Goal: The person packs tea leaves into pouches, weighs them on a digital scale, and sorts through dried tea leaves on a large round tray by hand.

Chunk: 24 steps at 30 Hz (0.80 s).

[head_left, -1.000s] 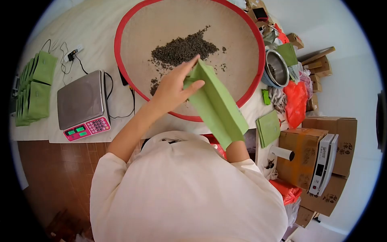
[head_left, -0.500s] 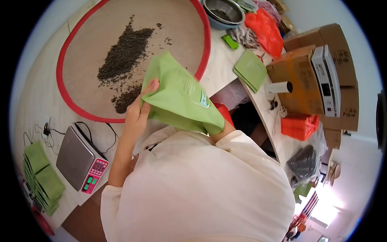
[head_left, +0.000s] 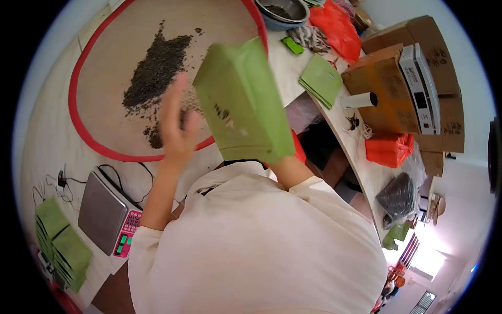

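Note:
A green pouch (head_left: 243, 104) with dark markings stands tilted in front of my chest, slightly blurred. My right forearm (head_left: 290, 170) runs up to its lower edge. The right hand is hidden by the pouch, and I cannot tell whether it is inside or behind. Just left of the pouch, apart from it, my left hand (head_left: 178, 128) is open with fingers stretched upward and nothing in it. Beyond that hand, a dark heap of small dried pieces (head_left: 157, 65) lies on a round tray (head_left: 76, 112) with a red rim.
Left of me sit a digital scale (head_left: 102, 212) and a stack of green pouches (head_left: 65, 246). To the right are more flat green pouches (head_left: 321, 81), a white cylinder (head_left: 360, 100), a cardboard box (head_left: 376, 86) and a red bag (head_left: 389, 150). Nested bowls (head_left: 285, 23) stand at the back.
My left hand has let go of the pouch and moved away from its edge. The pouch has turned, now showing a face with dark markings instead of the labelled one.

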Each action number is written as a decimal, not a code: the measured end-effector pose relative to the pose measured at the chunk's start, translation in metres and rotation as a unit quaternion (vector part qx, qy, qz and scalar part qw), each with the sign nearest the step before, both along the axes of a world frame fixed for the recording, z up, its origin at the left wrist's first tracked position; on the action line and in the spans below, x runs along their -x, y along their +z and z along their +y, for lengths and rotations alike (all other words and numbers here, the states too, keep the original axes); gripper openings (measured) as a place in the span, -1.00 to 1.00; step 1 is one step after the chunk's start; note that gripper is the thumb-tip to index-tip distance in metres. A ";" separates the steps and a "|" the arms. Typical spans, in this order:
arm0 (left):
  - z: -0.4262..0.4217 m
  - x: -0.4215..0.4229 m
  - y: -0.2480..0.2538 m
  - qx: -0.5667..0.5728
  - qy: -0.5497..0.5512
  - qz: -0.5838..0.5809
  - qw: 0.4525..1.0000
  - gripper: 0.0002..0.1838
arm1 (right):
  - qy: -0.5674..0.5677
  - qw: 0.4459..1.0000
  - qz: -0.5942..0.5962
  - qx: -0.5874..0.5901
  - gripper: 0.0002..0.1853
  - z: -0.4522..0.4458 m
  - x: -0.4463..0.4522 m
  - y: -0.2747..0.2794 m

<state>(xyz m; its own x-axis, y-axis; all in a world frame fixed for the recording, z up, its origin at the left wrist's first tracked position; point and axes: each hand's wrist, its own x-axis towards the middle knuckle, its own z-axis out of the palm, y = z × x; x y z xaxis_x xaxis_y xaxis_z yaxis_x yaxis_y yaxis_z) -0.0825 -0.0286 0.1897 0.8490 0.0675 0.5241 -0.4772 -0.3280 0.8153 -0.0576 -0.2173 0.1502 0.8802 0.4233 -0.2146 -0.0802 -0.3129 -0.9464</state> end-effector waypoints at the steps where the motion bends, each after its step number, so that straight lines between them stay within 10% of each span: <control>1: -0.003 0.010 -0.012 -0.096 -0.035 -0.004 0.995 -0.25 | -0.024 1.000 0.001 -0.012 -0.70 0.002 -0.009 -0.003; 5: -0.033 0.035 -0.062 -0.235 -0.030 0.000 0.971 0.00 | -0.093 0.993 -0.002 -0.067 -0.70 0.016 -0.033 -0.010; 11: -0.009 0.001 -0.057 -0.175 0.186 0.231 0.939 -0.23 | -0.076 0.987 -0.121 -0.075 -0.70 0.062 -0.082 -0.027; 14: 0.037 -0.013 -0.051 -0.132 0.353 0.345 0.860 -0.30 | 0.099 0.960 -0.252 -0.068 -0.71 0.102 -0.106 -0.039; 16: 0.076 -0.008 -0.059 -0.154 0.447 0.386 0.792 -0.31 | 0.438 0.895 -0.083 0.028 -0.68 0.115 -0.113 0.032; 17: 0.095 0.002 -0.075 -0.146 0.493 0.364 0.777 -0.31 | 0.392 0.873 -0.206 -0.203 -0.70 0.116 -0.100 0.012; 19: 0.114 0.025 -0.087 -0.089 0.544 0.249 0.796 -0.52 | 0.381 0.820 -0.367 -0.219 -0.76 0.107 -0.102 0.031; 21: 0.128 0.064 -0.101 -0.093 0.621 0.332 0.704 -0.72 | 0.396 0.864 -0.291 -0.107 -0.76 0.102 -0.144 0.014; 24: 0.123 0.132 -0.148 0.117 0.668 0.226 0.699 -0.64 | 0.095 0.930 -0.350 -0.053 -0.69 0.098 -0.238 -0.096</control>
<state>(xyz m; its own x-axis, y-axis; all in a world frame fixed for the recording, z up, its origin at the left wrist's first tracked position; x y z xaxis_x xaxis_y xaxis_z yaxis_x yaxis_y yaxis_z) -0.2145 0.0947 0.0415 0.0214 0.9978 0.0635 0.4517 -0.0663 0.8897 0.1799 -0.1197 0.0541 0.6956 0.5711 0.4359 0.6153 -0.1605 -0.7718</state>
